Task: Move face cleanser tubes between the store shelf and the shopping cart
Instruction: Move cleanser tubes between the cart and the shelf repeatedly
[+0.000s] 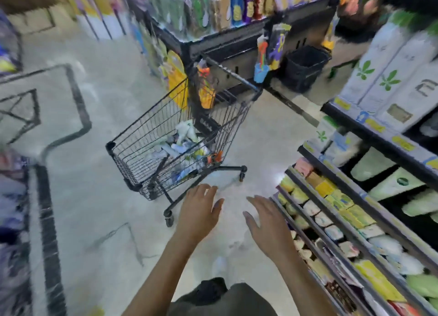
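Open aisle floor — cart ahead

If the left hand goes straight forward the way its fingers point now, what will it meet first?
Probably the shopping cart: the open, empty left hand points up the frame toward its near lower corner and wire basket. Only bare floor shows between them, though the blur and single view leave depth uncertain.
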Tool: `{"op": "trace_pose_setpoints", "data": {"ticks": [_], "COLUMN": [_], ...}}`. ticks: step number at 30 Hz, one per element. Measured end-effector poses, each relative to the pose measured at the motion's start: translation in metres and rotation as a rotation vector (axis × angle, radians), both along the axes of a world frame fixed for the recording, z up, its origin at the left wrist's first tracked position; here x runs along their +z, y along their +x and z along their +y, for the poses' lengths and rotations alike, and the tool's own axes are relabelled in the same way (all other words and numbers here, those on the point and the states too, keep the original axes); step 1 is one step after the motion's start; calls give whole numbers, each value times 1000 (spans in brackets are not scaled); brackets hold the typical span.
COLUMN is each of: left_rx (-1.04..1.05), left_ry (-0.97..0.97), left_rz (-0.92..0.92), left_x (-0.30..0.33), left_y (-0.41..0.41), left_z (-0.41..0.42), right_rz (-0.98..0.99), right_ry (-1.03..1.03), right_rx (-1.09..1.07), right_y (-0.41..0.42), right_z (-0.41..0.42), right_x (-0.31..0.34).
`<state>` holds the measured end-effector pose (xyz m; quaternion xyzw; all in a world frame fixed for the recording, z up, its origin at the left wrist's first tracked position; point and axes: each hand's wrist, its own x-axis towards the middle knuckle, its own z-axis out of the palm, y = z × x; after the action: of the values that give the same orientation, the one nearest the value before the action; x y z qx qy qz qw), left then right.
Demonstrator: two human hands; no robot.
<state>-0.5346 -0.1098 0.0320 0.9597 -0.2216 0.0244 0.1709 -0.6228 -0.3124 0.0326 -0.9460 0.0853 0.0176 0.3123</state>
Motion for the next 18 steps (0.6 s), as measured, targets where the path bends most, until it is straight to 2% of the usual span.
{"op": "trace_pose_setpoints", "data": {"ticks": [9,12,18], "left_rx": [433,494,527], "left_ry": [-14,-38,-102], "left_rz": [40,24,146], "left_x": [-5,-13,-24], "left_y": [-14,2,71], "left_z": [125,140,152], "right_rz": [23,41,92], "right_ry": [32,33,12], "right_rx": [326,378,376], "right_y": [127,164,215], "right_z": [85,104,120], "right_x": [16,17,10]}}
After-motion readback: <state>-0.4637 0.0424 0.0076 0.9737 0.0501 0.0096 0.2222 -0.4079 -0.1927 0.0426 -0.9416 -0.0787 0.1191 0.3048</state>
